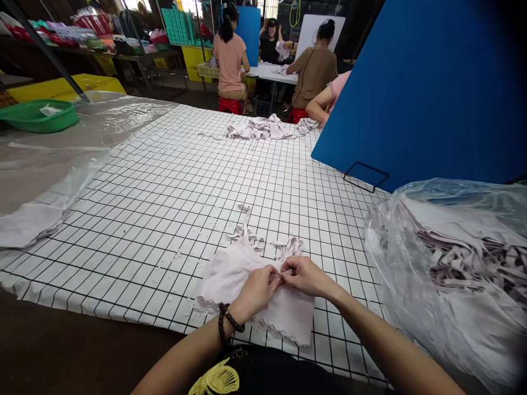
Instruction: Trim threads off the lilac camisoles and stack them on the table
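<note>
A small pale pink garment [230, 274] with frilled edges and thin straps lies flat on the white grid-patterned table [164, 186] near its front edge. My left hand [257, 291], with a dark bead bracelet on the wrist, pinches the fabric at the garment's middle. My right hand [304, 276] pinches the same spot from the other side, fingertips touching the left hand's. Both hands are closed on the cloth.
A clear plastic bag [453, 263] full of similar garments sits at the right. A blue board [424, 88] stands behind it. A pile of pale garments [263, 129] lies at the far edge. Clear plastic sheeting [49, 164] and a green basin [37, 115] are left. Several people sit at the back.
</note>
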`<control>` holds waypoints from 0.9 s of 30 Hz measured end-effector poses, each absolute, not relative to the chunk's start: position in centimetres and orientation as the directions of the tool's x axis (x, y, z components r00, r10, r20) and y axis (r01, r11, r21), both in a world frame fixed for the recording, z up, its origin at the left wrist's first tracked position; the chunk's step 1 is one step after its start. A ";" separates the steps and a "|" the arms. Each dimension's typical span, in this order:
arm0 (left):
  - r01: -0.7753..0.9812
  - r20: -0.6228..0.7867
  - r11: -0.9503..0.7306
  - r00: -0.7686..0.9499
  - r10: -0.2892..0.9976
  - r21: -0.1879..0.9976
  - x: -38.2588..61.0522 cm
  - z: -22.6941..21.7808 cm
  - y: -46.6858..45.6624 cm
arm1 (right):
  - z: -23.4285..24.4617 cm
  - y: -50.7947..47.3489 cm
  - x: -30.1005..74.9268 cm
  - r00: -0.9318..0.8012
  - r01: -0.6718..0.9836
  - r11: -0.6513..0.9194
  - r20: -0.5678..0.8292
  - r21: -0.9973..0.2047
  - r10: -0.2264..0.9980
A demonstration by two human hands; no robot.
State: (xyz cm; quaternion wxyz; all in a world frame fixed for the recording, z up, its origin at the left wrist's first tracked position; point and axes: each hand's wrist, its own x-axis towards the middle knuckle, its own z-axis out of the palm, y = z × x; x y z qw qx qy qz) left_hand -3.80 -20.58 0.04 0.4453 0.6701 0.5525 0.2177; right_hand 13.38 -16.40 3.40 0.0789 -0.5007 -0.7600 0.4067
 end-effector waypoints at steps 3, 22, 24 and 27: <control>0.535 -0.218 0.026 0.298 0.930 0.844 -3.8 0.0 -20.6 | 3.7 -16.5 13.3 -0.545 0.717 0.300 -0.239 -0.629 0.803; 0.493 -0.166 0.031 0.231 0.959 0.869 -3.7 -0.6 -21.4 | 4.3 -8.2 18.8 -0.401 0.810 0.117 -0.397 -0.575 0.825; 0.425 -0.183 0.050 0.277 0.943 0.904 -4.0 -0.3 -21.5 | 3.8 -7.7 19.1 -0.318 0.842 0.080 -0.371 -0.534 0.873; 0.224 -0.262 0.191 0.355 0.897 0.956 -4.8 0.1 -21.4 | 4.0 -6.8 17.0 -0.317 0.803 0.100 -0.279 -0.587 0.907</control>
